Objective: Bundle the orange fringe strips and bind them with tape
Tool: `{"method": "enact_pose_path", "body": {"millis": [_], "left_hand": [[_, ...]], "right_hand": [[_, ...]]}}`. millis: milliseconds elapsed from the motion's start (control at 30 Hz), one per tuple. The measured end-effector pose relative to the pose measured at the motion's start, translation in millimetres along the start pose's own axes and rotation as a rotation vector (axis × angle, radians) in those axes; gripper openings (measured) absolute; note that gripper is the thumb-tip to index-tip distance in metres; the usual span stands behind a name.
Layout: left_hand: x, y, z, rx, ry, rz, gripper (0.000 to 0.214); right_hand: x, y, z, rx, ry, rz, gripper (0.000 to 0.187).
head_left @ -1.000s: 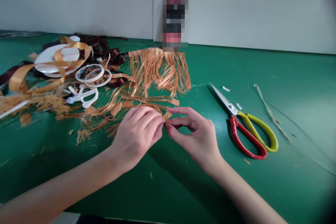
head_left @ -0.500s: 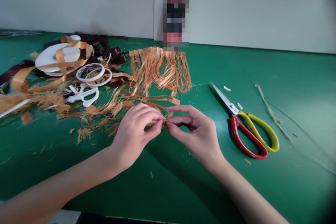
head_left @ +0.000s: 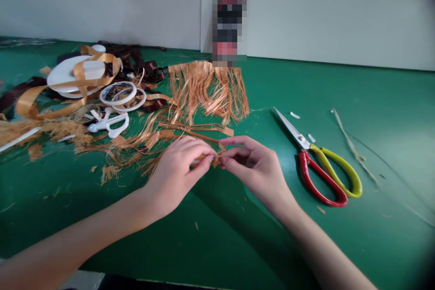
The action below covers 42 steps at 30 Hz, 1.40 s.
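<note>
Close together over the green table, both hands pinch a small piece of tan frayed ribbon [head_left: 218, 159]. My left hand [head_left: 181, 167] has thumb and forefinger closed on its left end, and part of the strip is hidden beneath the palm. My right hand [head_left: 253, 163] grips the other end between thumb and fingertips, with the forefinger stretched above it. Behind them lies a row of tan ribbon fringe [head_left: 209, 90], its long threads hanging toward me. Loose frayed ribbon strips [head_left: 163, 133] spread just beyond my left hand.
Large scissors [head_left: 316, 163] with red and yellow handles lie right of my hands. At left are a white spool [head_left: 61, 74] with tan ribbon, tape rolls [head_left: 117, 94], small white scissors [head_left: 110, 123] and dark ribbon [head_left: 129, 61]. A pixelated object [head_left: 228, 27] stands against the wall.
The fingertips have drawn slightly apart, so more of the tan ribbon piece shows between them. My right hand has shifted a little to the right.
</note>
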<state>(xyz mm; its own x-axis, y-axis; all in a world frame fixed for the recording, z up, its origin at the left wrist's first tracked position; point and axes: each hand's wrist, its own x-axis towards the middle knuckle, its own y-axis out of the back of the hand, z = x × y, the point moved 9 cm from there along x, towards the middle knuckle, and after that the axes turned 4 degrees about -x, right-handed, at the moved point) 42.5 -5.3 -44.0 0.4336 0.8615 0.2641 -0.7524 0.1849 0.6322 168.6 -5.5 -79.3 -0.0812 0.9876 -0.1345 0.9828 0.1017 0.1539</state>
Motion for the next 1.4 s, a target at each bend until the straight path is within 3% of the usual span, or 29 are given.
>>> {"method": "enact_pose_path", "body": {"millis": [133, 200, 467, 633, 733, 867, 1000, 1233, 1400], "left_hand": [[-1, -14.9, -4, 0.003, -0.012, -0.119, 0.017], [-3, -17.0, -5, 0.086, -0.056, -0.129, 0.021], [-2, -6.1, -14, 0.486, -0.129, -0.151, 0.044], [4, 5.4, -18, 0.451, -0.119, -0.143, 0.03], [5, 4.5, -22, 0.395, -0.08, -0.185, 0.014], [5, 1.2, -30, 0.362, 0.013, -0.2, 0.001], [3, -7.3, -36, 0.327, 0.081, -0.229, 0.008], [4, -12.2, -43, 0.22, 0.113, -0.224, 0.01], [7, -9.9, -51, 0.205, 0.187, -0.207, 0.009]], "right_hand": [[4, 7, 18, -0.18, -0.184, -0.015, 0.021], [4, 12, 21, -0.302, -0.206, 0.004, 0.021], [3, 27, 11, -0.924, 0.066, 0.184, 0.033], [2, 32, 8, -0.921, 0.149, 0.262, 0.025], [-1, 26, -9, -0.881, 0.271, 0.301, 0.015], [-7, -11, -25, -0.808, 0.531, 0.106, 0.012], [-9, -43, -13, -0.827, 0.592, -0.117, 0.018], [-7, -53, -8, -0.861, 0.608, -0.186, 0.022], [-11, -60, -15, -0.967, 0.719, -0.207, 0.027]]}}
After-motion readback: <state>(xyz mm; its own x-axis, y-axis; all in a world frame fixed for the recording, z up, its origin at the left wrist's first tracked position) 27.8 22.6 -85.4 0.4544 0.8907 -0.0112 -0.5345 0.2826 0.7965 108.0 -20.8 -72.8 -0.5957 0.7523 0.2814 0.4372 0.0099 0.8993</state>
